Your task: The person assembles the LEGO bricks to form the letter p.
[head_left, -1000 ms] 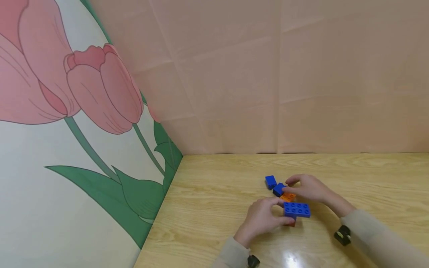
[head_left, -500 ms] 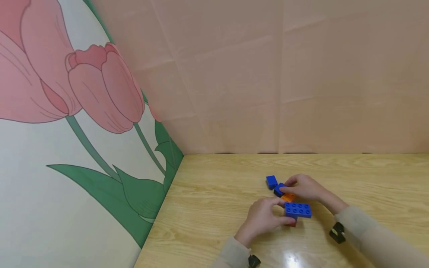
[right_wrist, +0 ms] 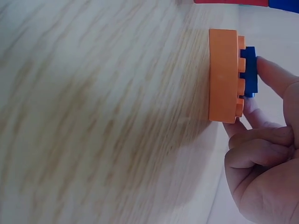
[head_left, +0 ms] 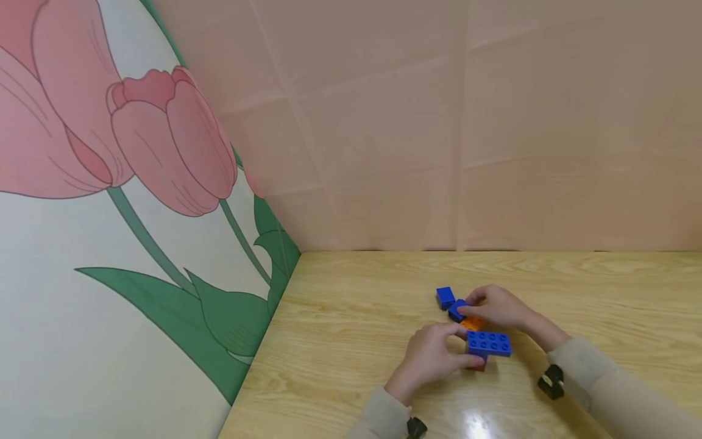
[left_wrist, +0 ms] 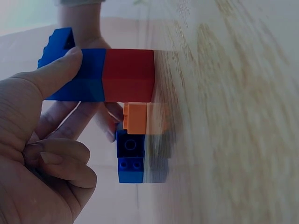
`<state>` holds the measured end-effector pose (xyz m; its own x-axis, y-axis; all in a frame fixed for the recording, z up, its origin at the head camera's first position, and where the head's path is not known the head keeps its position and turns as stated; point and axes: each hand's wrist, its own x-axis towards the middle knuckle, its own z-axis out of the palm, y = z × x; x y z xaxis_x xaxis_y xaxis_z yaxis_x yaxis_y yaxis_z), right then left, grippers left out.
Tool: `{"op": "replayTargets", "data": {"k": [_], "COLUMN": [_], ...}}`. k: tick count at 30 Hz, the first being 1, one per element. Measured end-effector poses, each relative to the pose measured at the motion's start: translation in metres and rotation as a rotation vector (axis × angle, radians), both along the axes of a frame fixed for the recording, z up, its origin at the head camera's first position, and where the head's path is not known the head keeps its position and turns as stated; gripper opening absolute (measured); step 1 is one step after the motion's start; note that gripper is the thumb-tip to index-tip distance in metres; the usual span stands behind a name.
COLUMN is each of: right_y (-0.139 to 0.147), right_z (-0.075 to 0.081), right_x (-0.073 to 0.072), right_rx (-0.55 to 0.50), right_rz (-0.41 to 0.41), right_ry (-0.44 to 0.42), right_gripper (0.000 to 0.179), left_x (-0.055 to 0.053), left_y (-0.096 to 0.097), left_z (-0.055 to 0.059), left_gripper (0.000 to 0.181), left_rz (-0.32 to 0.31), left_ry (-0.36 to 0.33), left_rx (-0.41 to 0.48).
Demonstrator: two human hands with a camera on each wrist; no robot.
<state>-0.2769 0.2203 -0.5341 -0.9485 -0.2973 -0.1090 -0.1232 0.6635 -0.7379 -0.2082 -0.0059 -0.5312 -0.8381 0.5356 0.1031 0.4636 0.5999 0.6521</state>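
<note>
My left hand (head_left: 430,356) grips a stack of toy building bricks by its side. A long blue brick (head_left: 489,344) tops the stack, a smaller blue brick (left_wrist: 88,84) sits beneath it, and a red brick (left_wrist: 129,75) is at the bottom by the table. Behind the stack, my right hand (head_left: 496,306) pinches a loose blue brick (head_left: 457,310) between thumb and fingers. Close beside that lies an orange brick (right_wrist: 223,77), studs up, partly hidden by the hands in the head view. Another blue brick (head_left: 445,297) lies at the far end of the row.
Everything rests on a wood-grain table (head_left: 340,341). A pinkish cloth wall (head_left: 384,122) rises along its back edge, and a tulip-printed panel (head_left: 164,256) borders the left side.
The fingers of my right hand have closed in on the loose blue brick, and its forearm has shifted slightly left. My left hand and the stack hold almost still.
</note>
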Motion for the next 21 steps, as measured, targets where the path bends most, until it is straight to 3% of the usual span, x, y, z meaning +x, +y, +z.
{"op": "replayTargets", "data": {"k": [21], "right_y": [0.0018], "right_z": [-0.0065], "right_x": [0.0032], "right_rx": [-0.041], "right_rz": [0.01], "right_ry": [0.057], "right_gripper": [0.029], "left_x": [0.0019], "left_y": [0.0016], "left_z": [0.0032], "left_gripper": [0.038], "left_rz": [0.01], "left_ry": [-0.002], "left_rx": [-0.019]}}
